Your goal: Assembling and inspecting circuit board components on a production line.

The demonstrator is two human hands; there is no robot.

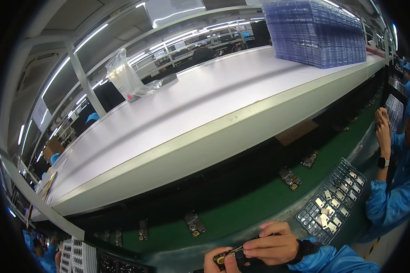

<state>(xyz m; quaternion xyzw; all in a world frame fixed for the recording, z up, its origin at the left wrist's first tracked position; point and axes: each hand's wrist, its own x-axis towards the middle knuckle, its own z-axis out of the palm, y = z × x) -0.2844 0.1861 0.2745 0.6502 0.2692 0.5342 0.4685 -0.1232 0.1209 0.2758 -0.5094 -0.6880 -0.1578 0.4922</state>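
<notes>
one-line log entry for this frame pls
left hand: steadies small dark board | right hand: pinches tweezers at board | beside: compartment tray | green belt: more boards

Electronics assembly factory: green conveyor belt carrying circuit boards, long white shelf, stacked trays.

Green conveyor belt, white shelf, blue sleeve, translucent blue tray stack, black grid tray

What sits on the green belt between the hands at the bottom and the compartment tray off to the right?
In the head view, nothing: between the right hand and the compartment tray only bare green belt shows. The circuit boards lie farther left and farther up.
</notes>
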